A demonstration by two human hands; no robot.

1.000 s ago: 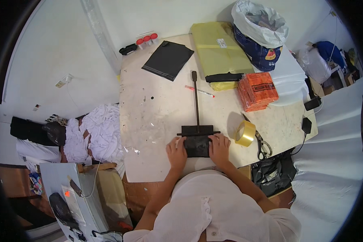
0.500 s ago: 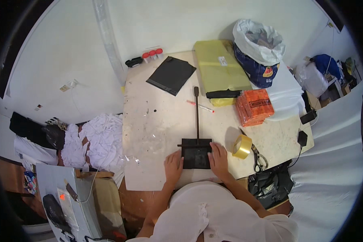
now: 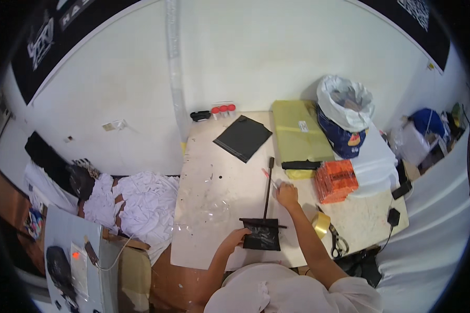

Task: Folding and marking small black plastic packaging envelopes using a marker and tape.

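The black packet lies flat on the pale tabletop, close to the near edge and directly ahead of my torso. It is a dark, roughly square piece with a glossy, wrinkled upper face that returns pale streaks of light. A dark crossbar lies over its far part. A slim dark shaft extends beyond it and ends in a small block.

Orientation: the packet is slightly wider than deep, so its long axis, weakly marked, runs left to right. Its near edge lies toward me. The crossbar runs in nearly the same direction; its right end is a little nearer to me and projects past the packet's right side. The shaft's long axis points away from me, leaning slightly right at the far end.

Hand positions: my left hand has its fingertips over the packet's left edge. My right hand is to the right of the shaft, fingers bent, at the near end of the red-and-white pen. At this size, I cannot tell whether either hand grips or only touches.

Adjacent items: the tape roll and the scissors are to the right of my right forearm; the orange packs are stacked beyond them.
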